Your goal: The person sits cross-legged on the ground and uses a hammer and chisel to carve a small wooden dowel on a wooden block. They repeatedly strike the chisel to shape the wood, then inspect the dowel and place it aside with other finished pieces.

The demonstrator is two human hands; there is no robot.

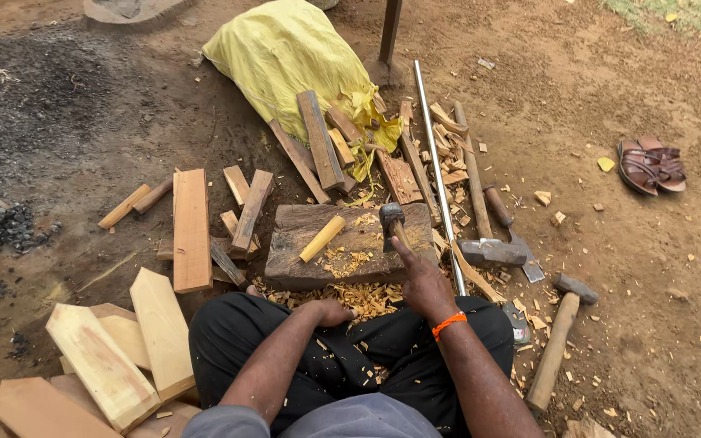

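Note:
I sit cross-legged on bare earth behind a thick wooden chopping block (302,231). My right hand (423,280), with an orange band at the wrist, grips the handle of a small adze-like tool (391,217) whose dark head rests on the block. A short pale round stick (323,238) lies on the block to the left of the tool. My left hand (330,311) rests on my knee near a heap of wood chips (367,296), fingers curled, holding nothing.
Pale cut boards (160,328) lie at my left, a plank (191,229) and offcuts beyond. A yellow sack (285,57) with wood pieces lies behind the block. A metal rod (438,174), sledgehammer (492,250), mallet (557,341) and sandals (651,165) are on the right.

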